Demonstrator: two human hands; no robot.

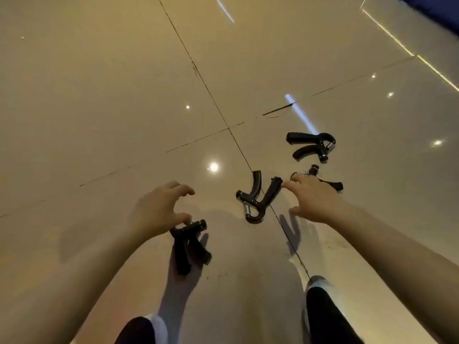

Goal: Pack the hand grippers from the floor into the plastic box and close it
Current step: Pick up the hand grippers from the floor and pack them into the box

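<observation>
Several black hand grippers lie on the glossy beige tiled floor. My left hand [161,209] arches like a claw over the nearest one [190,244], with the thumb tip touching its metal top and the fingers spread above it. My right hand [315,199] reaches forward with straight fingers and lies over another gripper [330,183], hiding most of it. Its fingertips come close to a handle of the middle gripper [258,197], whose spring shows. A fourth gripper [311,145] lies farther back on the right. The plastic box is out of view.
Dark tile joints [223,120] cross the floor and ceiling lights glare off it. My knees [325,316] in dark trousers show at the bottom edge. A dark blue object [437,11] fills the top right corner.
</observation>
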